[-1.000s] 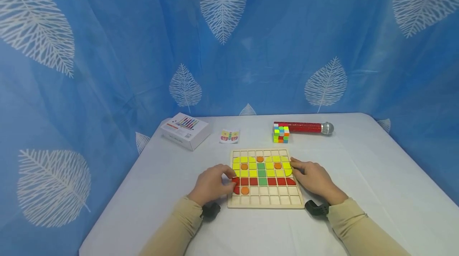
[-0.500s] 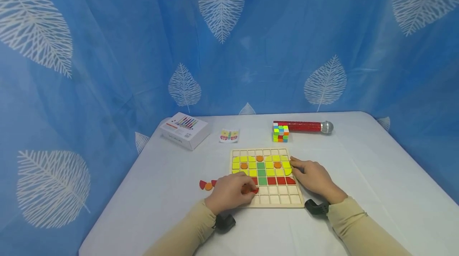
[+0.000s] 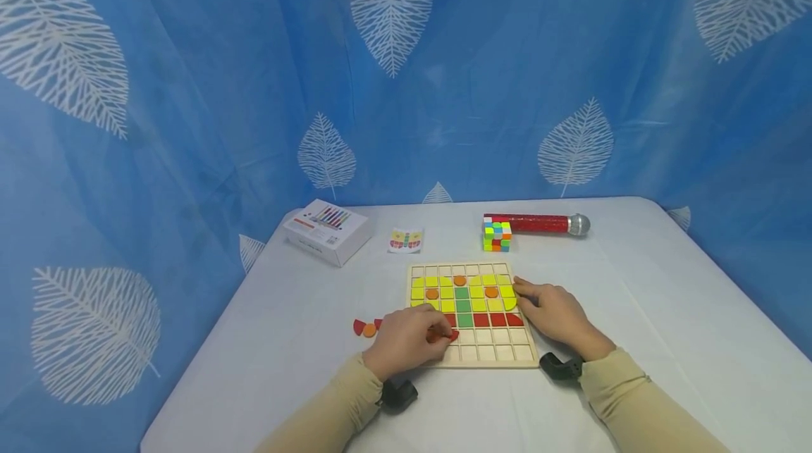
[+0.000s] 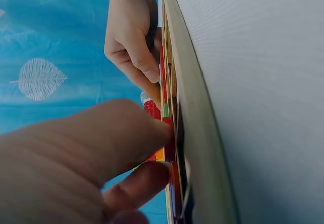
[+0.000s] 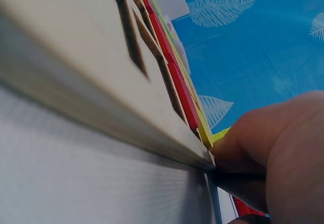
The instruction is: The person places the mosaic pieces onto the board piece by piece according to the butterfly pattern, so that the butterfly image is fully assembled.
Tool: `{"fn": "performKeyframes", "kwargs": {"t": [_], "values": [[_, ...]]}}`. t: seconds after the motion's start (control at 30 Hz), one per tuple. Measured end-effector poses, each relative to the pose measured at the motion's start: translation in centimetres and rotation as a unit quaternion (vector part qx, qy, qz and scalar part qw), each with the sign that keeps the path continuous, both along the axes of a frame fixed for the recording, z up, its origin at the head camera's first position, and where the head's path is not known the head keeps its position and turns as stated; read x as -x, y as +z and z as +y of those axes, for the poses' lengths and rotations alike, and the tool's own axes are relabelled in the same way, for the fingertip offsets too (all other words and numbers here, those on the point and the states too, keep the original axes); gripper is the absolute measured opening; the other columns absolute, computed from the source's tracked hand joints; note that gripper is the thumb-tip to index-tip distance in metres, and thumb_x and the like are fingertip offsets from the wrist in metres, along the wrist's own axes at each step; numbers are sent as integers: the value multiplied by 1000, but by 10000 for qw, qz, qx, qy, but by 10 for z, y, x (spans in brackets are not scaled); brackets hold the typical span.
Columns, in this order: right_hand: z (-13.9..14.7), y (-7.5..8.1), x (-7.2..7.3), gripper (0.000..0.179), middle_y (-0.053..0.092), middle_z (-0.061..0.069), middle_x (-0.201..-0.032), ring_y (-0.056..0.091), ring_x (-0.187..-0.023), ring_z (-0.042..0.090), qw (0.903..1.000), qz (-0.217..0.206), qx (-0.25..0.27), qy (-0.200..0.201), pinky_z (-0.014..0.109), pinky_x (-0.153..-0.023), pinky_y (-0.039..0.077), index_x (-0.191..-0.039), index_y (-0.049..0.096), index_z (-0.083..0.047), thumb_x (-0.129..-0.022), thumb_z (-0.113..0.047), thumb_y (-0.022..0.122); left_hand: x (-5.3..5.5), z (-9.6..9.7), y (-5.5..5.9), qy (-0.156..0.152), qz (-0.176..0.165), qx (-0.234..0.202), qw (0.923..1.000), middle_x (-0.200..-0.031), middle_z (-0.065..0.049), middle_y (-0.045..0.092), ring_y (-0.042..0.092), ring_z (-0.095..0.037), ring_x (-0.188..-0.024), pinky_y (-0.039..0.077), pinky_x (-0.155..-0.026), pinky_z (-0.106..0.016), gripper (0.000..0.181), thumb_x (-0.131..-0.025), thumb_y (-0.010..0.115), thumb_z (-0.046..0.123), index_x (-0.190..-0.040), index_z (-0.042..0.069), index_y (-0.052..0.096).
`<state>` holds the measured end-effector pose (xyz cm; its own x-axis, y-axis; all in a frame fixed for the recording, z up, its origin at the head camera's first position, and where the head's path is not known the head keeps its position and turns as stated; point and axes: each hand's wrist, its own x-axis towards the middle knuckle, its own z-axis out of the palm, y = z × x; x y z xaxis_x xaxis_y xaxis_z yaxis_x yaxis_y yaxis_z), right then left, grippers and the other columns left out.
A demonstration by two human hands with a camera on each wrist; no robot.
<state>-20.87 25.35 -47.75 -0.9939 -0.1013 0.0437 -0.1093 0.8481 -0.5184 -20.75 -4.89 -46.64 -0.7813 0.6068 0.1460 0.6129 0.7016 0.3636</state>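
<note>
A wooden grid board (image 3: 485, 353) lies on the table, filled in part with yellow, green, red and orange pieces. Over its lower left part, my left hand (image 3: 409, 340) pinches a red piece (image 3: 453, 335) between thumb and finger. The left wrist view shows this red piece (image 4: 169, 142) low against the grid; the hand hides the squares beneath it. At the board's right edge, my right hand (image 3: 558, 315) grips the rim, its thumb near a rounded yellow piece (image 3: 510, 303). In the right wrist view, fingertips of the right hand (image 5: 283, 158) meet the board's corner.
Loose red pieces (image 3: 359, 327) and an orange disc (image 3: 369, 330) lie left of the board. Behind it are a small pattern card (image 3: 406, 241), a white box (image 3: 330, 231), a puzzle cube (image 3: 497, 235) and a red microphone (image 3: 539, 225). A blue leaf-patterned curtain (image 3: 444, 122) hangs behind.
My left hand has moved right from the board's left edge to a square nearer the middle, uncovering the loose pieces, then stayed there. My right hand has kept its place.
</note>
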Motion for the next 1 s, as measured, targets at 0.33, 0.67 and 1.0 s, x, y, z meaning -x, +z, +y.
{"fn": "performKeyframes", "kwargs": {"t": [0.33,0.67,1.0], "values": [[-2,0,0,45,54,13,-151,52,-136,47,10000,12,-31,19,58,-97,51,-142,61,-4,-103,-25,59,0,-1,0,-247,298,115,9992,-102,18,72,62,0,-86,42,-62,-15,15,-92,76,36,-105,34,82],[0,-1,2,45,54,12,-152,51,-137,47,10000,-16,-70,-9,47,-87,50,-143,60,-5,-103,-27,58,-2,8,-1,-72,607,153,9980,-79,19,58,47,2,-66,36,-54,-16,8,-89,79,35,-94,29,78],[1,-1,2,45,55,12,-151,58,-130,44,10000,30,-85,0,38,-76,42,-142,61,-5,-102,-28,59,0,10,-4,56,511,55,9987,-82,20,63,50,3,-69,38,-57,-16,7,-89,81,36,-93,30,79]]}}
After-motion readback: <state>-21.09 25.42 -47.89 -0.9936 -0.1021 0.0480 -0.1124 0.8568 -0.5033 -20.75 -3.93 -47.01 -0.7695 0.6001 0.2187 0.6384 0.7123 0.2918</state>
